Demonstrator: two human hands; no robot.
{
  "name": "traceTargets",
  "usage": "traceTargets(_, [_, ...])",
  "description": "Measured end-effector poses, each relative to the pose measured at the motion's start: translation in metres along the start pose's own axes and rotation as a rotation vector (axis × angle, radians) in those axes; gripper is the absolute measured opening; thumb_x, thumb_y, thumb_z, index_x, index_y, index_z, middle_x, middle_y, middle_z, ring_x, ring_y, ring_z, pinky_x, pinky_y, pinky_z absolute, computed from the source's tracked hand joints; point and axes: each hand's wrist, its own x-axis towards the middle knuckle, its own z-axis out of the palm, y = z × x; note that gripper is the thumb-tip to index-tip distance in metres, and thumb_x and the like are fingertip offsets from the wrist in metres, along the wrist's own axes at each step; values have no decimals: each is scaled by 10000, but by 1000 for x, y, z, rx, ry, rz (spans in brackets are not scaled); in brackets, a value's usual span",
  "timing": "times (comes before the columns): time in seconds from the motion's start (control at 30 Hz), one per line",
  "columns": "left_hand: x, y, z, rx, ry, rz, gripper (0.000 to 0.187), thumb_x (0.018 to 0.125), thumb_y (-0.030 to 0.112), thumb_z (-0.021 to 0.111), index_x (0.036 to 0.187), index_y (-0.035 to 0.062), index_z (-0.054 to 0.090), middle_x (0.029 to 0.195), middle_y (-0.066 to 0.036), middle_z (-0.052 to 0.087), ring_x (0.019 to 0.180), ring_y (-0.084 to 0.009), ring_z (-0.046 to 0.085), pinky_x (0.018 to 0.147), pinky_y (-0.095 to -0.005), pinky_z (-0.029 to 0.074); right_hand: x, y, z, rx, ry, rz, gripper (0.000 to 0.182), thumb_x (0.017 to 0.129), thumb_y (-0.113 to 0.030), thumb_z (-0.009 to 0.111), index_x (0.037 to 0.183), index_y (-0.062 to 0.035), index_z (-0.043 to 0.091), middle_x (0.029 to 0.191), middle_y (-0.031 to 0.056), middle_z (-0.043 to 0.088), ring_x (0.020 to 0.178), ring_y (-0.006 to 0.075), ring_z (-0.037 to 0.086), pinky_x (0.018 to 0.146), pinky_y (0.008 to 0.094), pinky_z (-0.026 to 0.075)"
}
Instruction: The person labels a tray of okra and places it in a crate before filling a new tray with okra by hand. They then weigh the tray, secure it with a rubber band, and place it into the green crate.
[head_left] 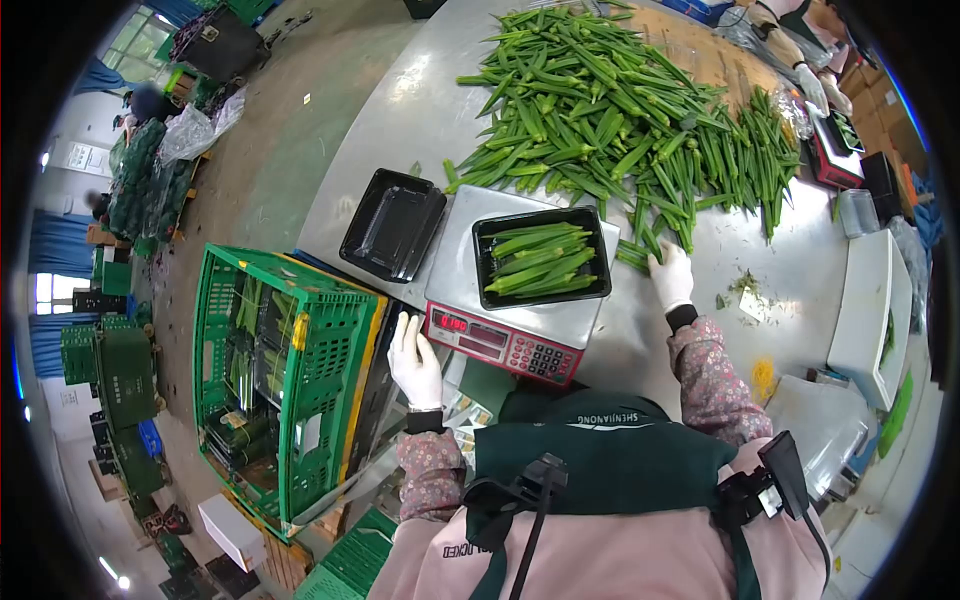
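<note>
My left hand [415,364], in a white glove, is held with its fingers apart and nothing in it, beside the front left corner of the digital scale [545,357]. On the scale's plate sits a black plastic tray [604,284] with several okra pods [540,262] laid side by side. The red display seems to read 0.190. My right hand [672,279], gloved too, is at the scale's right edge with its fingers closed on a few okra pods [634,255]. Left of the scale, empty black trays [392,225] are stacked.
A large okra heap [600,110] covers the back of the metal table [385,130]. A green crate [330,375] with packed trays stands at left. Another person's gloved hands [815,90] are near a second scale [835,165] at back right. A white bin [862,315] stands at right.
</note>
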Motion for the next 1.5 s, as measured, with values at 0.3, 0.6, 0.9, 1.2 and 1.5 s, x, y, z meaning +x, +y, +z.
traceTargets(0.3, [22,14,1,0,27,39,283,916,32,573,1182,24,667,1324,-145,611,1183,-305,594,1011,-395,435,-31,64,-6,1088,-672,684,237,962,-241,608,1061,-36,675,826,4,653,633,114,583,554,249,472])
traceTargets(0.6, [26,21,19,-12,-16,101,280,927,37,582,1190,41,674,1292,-139,635,1140,-299,612,976,-395,452,-72,36,-60,1621,-734,794,280,1022,-192,508,1171,11,629,932,4,665,715,70,573,638,201,478])
traceTargets(0.9, [33,29,20,-32,-28,120,281,930,35,569,1190,35,673,1313,-125,625,1138,-281,610,948,-373,455,-57,-2,-86,1388,-713,665,236,981,-165,605,1130,8,663,900,2,669,666,57,556,595,205,464])
traceTargets(1.2, [37,34,29,-24,-46,131,293,924,31,572,1202,30,665,1329,-119,612,1148,-277,603,965,-371,447,-2,-127,-77,308,-113,-636,219,873,-178,669,1071,-90,692,939,87,660,800,304,659,697,374,534])
traceTargets(1.5, [26,16,16,0,-20,58,287,917,33,571,1185,24,671,1321,-135,615,1156,-293,604,978,-382,448,3,-81,-42,465,137,-164,195,908,-29,619,1088,-66,683,1011,129,690,860,258,680,785,325,531])
